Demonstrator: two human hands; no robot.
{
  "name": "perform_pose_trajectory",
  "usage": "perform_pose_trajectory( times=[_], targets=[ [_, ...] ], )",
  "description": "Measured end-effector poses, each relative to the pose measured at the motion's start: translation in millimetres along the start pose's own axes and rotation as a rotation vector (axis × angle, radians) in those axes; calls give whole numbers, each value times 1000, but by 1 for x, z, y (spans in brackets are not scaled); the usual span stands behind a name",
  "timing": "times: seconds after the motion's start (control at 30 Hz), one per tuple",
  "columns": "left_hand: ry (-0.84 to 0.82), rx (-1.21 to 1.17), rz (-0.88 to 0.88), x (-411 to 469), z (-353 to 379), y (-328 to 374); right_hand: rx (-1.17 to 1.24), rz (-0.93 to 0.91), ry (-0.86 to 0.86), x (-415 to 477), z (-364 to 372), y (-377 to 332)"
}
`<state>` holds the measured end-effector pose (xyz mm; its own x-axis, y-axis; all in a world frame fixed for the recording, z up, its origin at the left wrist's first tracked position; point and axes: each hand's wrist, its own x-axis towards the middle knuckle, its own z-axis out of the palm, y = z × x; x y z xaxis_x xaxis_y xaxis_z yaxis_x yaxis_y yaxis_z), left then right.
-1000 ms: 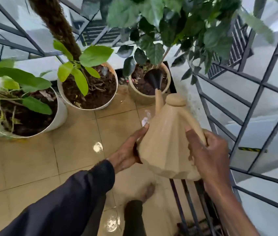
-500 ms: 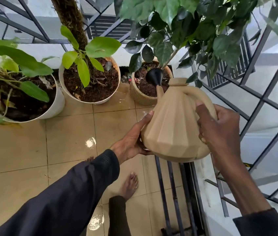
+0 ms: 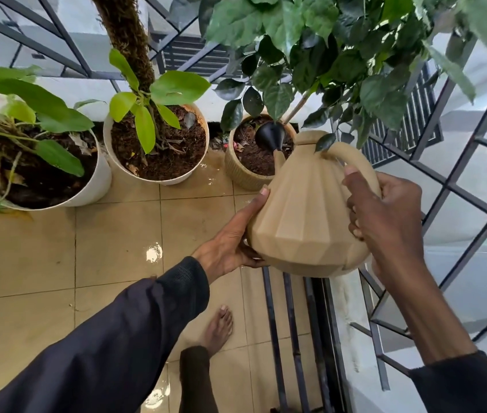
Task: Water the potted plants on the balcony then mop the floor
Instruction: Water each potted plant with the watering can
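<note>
A beige faceted watering can [image 3: 305,216] is held up in both hands. My right hand [image 3: 385,216] grips its handle from the right. My left hand [image 3: 230,242] cups its lower left side. Its black sprinkler head [image 3: 270,135] hangs over the soil of a small ribbed beige pot [image 3: 245,177] with a dark-leaved tree. To the left stand a white pot [image 3: 159,177] with a mossy pole and light green leaves, and a larger white pot [image 3: 93,186] at the far left.
The tan tiled floor [image 3: 117,234] has wet patches [image 3: 153,251]. A dark metal railing [image 3: 459,180] runs along the right and back. Dark bars [image 3: 293,338] lie low beside the wall. My bare foot [image 3: 218,329] stands on the tiles below the can.
The view has pulled back and the can sits higher in the frame. Its spout still points into the small beige pot. Both hands keep the same hold.
</note>
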<state>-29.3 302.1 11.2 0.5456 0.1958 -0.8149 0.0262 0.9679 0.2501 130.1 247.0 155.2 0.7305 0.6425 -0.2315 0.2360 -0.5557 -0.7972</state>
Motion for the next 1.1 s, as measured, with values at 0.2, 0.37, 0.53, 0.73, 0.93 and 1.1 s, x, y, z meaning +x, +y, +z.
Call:
perform_pose_trajectory(
  times=[0.2,0.37,0.53,0.73,0.93,1.1],
  targets=[
    [23,20,-2,-2,6,4,-3,0,2,3,-3,0],
    [45,25,9,-5,12,8,-8,-3,6,8,-4,2],
    [68,53,23,-8,14,10,-9,10,9,10,-4,5],
    [99,88,21,0,11,8,-33,11,21,11,-4,11],
    [99,97,25,1,7,9,-31,19,19,11,0,13],
    [106,106,33,1,5,9,-20,25,26,7,0,14]
  ],
)
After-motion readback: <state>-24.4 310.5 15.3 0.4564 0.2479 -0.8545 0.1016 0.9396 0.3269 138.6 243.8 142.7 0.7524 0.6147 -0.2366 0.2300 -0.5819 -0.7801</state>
